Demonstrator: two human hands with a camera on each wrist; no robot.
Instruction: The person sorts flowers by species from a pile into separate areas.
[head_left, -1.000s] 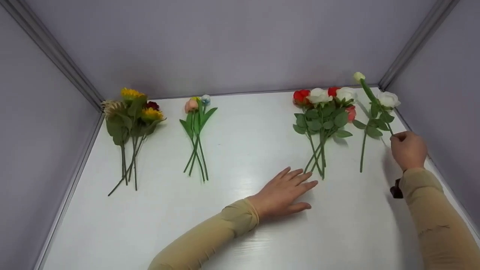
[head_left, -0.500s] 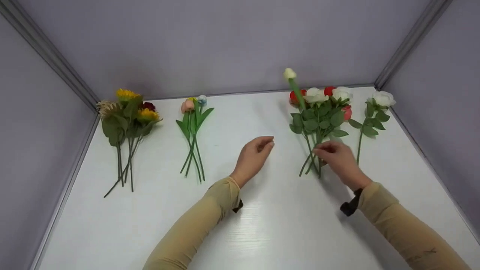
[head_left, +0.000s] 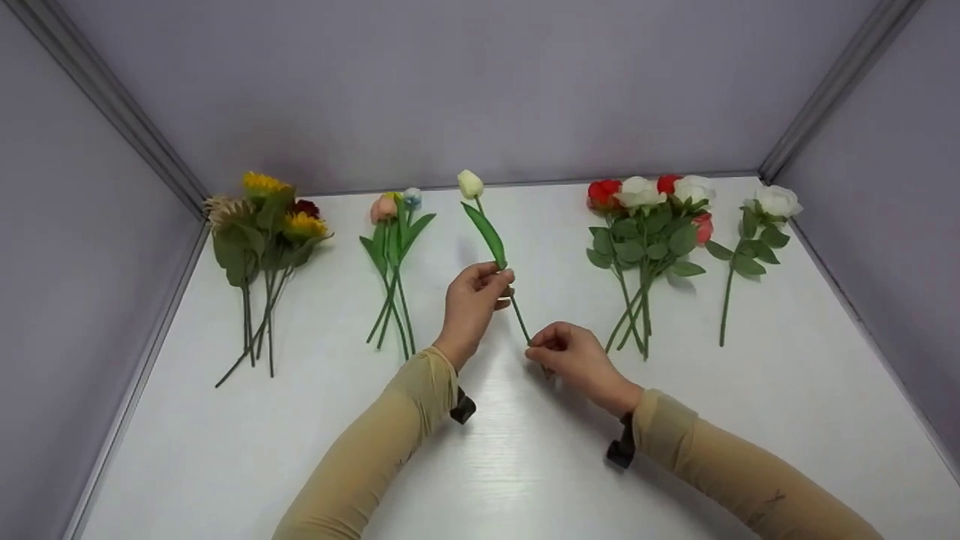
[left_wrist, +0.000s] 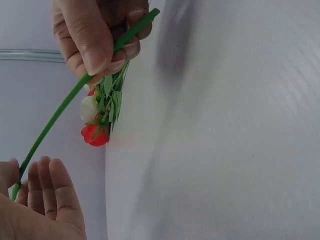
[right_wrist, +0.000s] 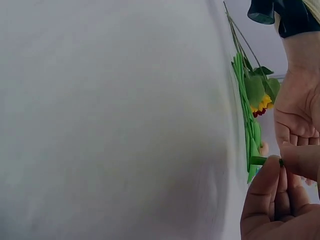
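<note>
A single pale cream tulip (head_left: 470,184) with one green leaf is held above the white table between both hands. My left hand (head_left: 471,306) pinches its stem just below the leaf, thumb against fingers. Lower down, my right hand (head_left: 577,361) pinches the stem near its bottom end. In the left wrist view the green stem (left_wrist: 55,117) runs slanting from the left hand (left_wrist: 42,205) up to the right hand (left_wrist: 97,37), its cut end sticking out past the fingers. The right wrist view shows the stem's end (right_wrist: 258,160) poking from between the right thumb and forefinger.
On the table (head_left: 480,480), tulips in pink, yellow and blue (head_left: 390,240) lie left of the hands. Farther left is a sunflower bunch (head_left: 266,225). Red and white roses (head_left: 649,225) lie to the right, beside a lone white rose (head_left: 776,201). Grey panels (head_left: 480,90) enclose the table.
The right hand has carried the tulip from the far right, over the roses, to the middle. The left hand has risen leftward from lying spread near the rose stems and now grips the stem too.
</note>
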